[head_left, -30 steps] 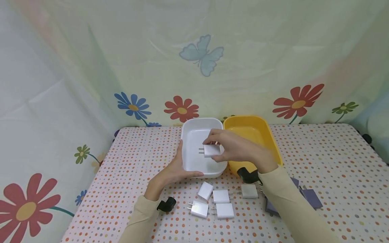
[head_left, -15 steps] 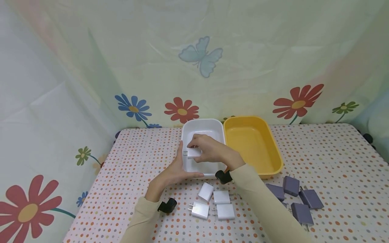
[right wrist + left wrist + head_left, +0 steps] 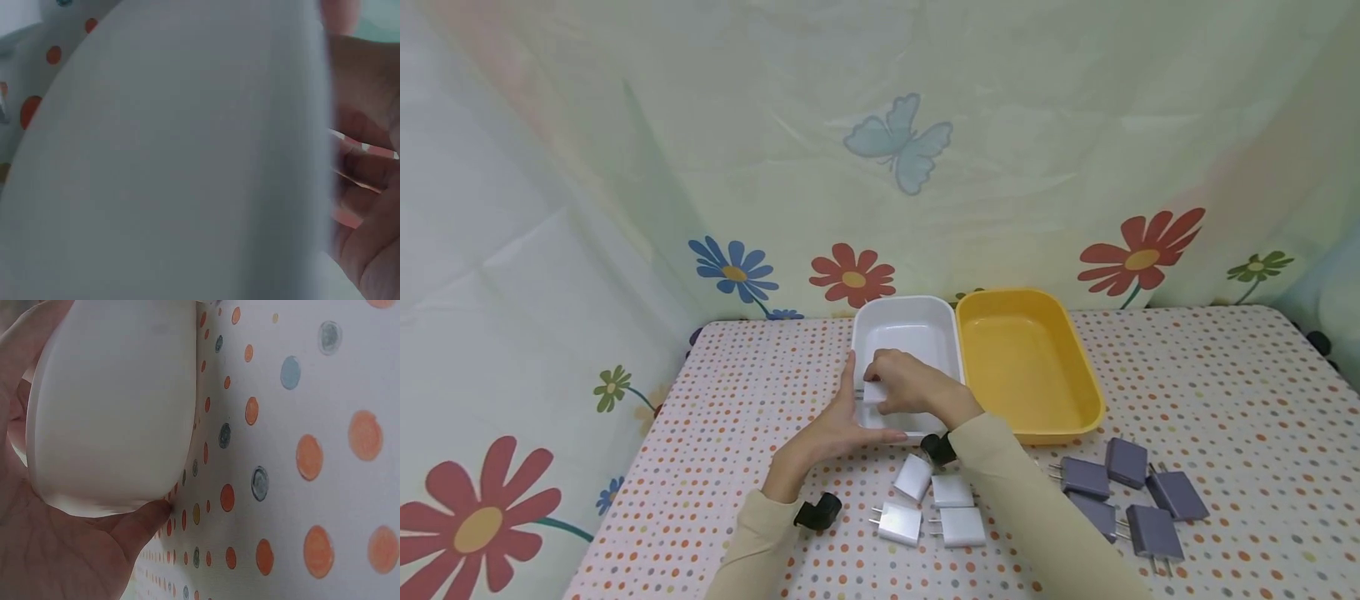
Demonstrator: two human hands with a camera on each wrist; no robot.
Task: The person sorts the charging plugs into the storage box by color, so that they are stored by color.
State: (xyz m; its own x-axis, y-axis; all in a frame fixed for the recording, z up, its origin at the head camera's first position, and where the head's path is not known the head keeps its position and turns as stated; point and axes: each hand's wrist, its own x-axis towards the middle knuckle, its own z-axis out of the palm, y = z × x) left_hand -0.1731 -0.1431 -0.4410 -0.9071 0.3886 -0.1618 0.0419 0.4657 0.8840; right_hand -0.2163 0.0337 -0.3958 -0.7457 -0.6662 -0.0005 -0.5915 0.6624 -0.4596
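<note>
A white plastic tray (image 3: 910,329) stands at the middle of the table. My left hand (image 3: 827,429) grips its near left corner, thumb along the front wall and fingers along the left side; the left wrist view shows the thumb (image 3: 147,525) low against the wall. Inside the tray, my right hand (image 3: 913,385) pinches a white charger plug (image 3: 873,392), its prongs pointing left. In the right wrist view the tray wall (image 3: 156,156) hides the charger and much of the right hand (image 3: 372,206).
Right beside the white tray is a yellow tray (image 3: 1026,358). Several white chargers (image 3: 898,523) lie in front of the white tray. Several purple-grey chargers (image 3: 1154,533) lie at the front right, some partly behind the right sleeve (image 3: 1037,508). A flowered curtain (image 3: 1000,167) hangs behind.
My right hand has carried the white charger leftward and then lower into the white tray. The left hand has kept its hold on the corner.
</note>
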